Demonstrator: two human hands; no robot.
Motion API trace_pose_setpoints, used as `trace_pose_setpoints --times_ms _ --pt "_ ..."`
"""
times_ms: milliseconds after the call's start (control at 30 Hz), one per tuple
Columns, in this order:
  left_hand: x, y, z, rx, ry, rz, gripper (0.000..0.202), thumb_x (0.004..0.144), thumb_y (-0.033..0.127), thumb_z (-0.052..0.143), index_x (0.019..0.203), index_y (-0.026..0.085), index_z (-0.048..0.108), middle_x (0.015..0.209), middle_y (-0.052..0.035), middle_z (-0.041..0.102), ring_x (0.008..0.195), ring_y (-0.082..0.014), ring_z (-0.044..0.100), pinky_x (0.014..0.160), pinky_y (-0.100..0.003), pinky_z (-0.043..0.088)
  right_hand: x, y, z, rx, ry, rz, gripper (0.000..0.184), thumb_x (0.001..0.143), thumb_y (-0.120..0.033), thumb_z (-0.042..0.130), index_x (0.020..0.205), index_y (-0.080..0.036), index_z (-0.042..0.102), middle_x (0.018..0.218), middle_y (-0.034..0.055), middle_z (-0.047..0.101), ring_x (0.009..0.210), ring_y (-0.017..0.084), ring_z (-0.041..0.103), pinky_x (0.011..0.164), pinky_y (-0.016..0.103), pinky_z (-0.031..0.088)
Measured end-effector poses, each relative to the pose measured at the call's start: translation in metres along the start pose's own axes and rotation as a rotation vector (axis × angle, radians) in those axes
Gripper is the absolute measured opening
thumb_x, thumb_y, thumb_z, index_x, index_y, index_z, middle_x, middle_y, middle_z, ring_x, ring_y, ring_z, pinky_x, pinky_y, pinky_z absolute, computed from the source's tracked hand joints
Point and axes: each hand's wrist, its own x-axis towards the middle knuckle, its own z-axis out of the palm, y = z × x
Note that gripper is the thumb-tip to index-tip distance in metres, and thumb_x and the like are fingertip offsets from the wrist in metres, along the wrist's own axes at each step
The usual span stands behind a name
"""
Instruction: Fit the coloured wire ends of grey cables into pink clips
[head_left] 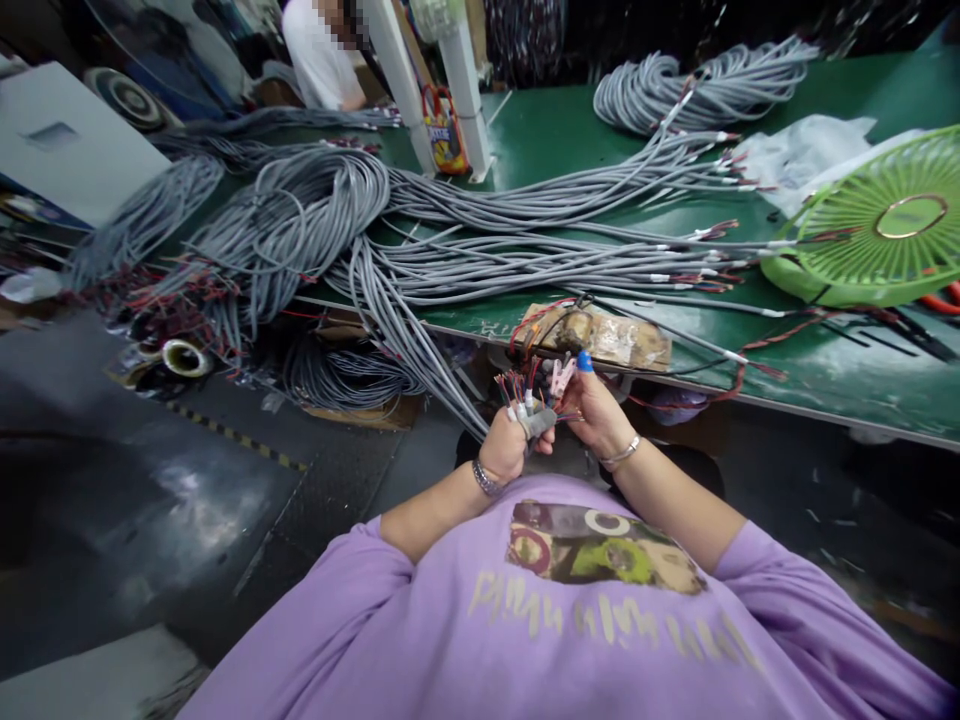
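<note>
My left hand [507, 442] is closed around a bunch of grey cables [454, 390] just in front of my body. Their thin coloured wire ends [517, 385] fan out above the fist, and a grey cable end [538, 422] lies across it, pointing right. Close beside it, my right hand [600, 412] is closed on the thin wires [571, 415] of that cable end. A blue cover [584, 362] sits on one of its fingertips. Between the hands and the bench edge is a pink clip [561, 378]; what bears it is hard to make out.
Long grey cable bundles [480, 265] run across the green bench [840, 370]. A coil [697, 90] lies at the back. At right stand a green fan [900, 215] and dark-bladed pliers [919, 330]. A taped wooden block [615, 338] is at the bench edge. Another person [322, 60] is behind.
</note>
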Motion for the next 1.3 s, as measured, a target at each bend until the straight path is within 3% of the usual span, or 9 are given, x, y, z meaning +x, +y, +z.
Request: trace_pose_setpoints --times_ms 100,367,600,933,1067,1300 --pt "-0.004 0.001 -0.001 -0.010 0.005 0.006 0.043 0.057 0.046 0.084 0.069 0.013 0.058 0.053 0.0013 0.058 0.041 -0.0078 0.051 0.040 -0.020 0.043 -0.003 -0.001 -0.003 0.139 0.035 0.107 0.064 0.072 -0.085 0.054 0.081 -0.022 0.062 0.071 0.0016 0.064 0.057 0.013 0.052 0.051 0.025 0.041" --pt "-0.013 0.000 -0.002 -0.045 0.036 0.033 0.042 0.058 0.045 0.084 0.068 0.013 0.058 0.054 0.0010 0.060 0.042 -0.0082 0.053 0.040 -0.020 0.045 -0.007 -0.006 -0.011 0.157 -0.067 0.204 0.065 0.080 -0.081 0.048 0.082 -0.019 0.065 0.074 0.0046 0.068 0.057 0.011 0.055 0.051 0.022 0.044" --pt "-0.007 0.004 0.003 -0.053 0.032 0.050 0.040 0.058 0.044 0.082 0.069 0.013 0.059 0.053 0.0008 0.060 0.041 -0.0081 0.052 0.040 -0.019 0.044 0.001 -0.007 -0.006 0.116 -0.027 0.151 0.052 0.075 -0.070 0.067 0.080 -0.018 0.065 0.071 0.0030 0.069 0.057 0.012 0.058 0.052 0.026 0.045" --pt "-0.004 0.002 0.005 -0.024 0.066 0.027 0.042 0.057 0.044 0.083 0.070 0.012 0.060 0.053 0.0005 0.059 0.041 -0.0079 0.052 0.040 -0.019 0.044 0.005 0.000 -0.003 0.218 0.035 0.066 0.045 0.067 -0.058 0.082 0.076 -0.017 0.067 0.069 0.0005 0.069 0.058 0.012 0.058 0.056 0.026 0.046" --pt "-0.004 0.001 0.006 -0.016 0.055 0.020 0.043 0.056 0.044 0.084 0.068 0.011 0.060 0.052 0.0002 0.059 0.040 -0.0078 0.051 0.040 -0.019 0.043 0.004 0.000 -0.002 0.263 0.024 0.096 0.042 0.071 -0.057 0.079 0.079 -0.017 0.067 0.072 0.0014 0.070 0.062 0.012 0.059 0.058 0.025 0.046" --pt "-0.008 0.003 0.006 -0.027 0.053 0.029 0.043 0.056 0.045 0.084 0.066 0.013 0.058 0.051 0.0008 0.058 0.040 -0.0079 0.051 0.039 -0.019 0.043 -0.004 0.003 -0.007 0.271 -0.028 0.161 0.054 0.080 -0.073 0.059 0.085 -0.020 0.065 0.079 0.0017 0.070 0.058 0.012 0.057 0.054 0.025 0.044"
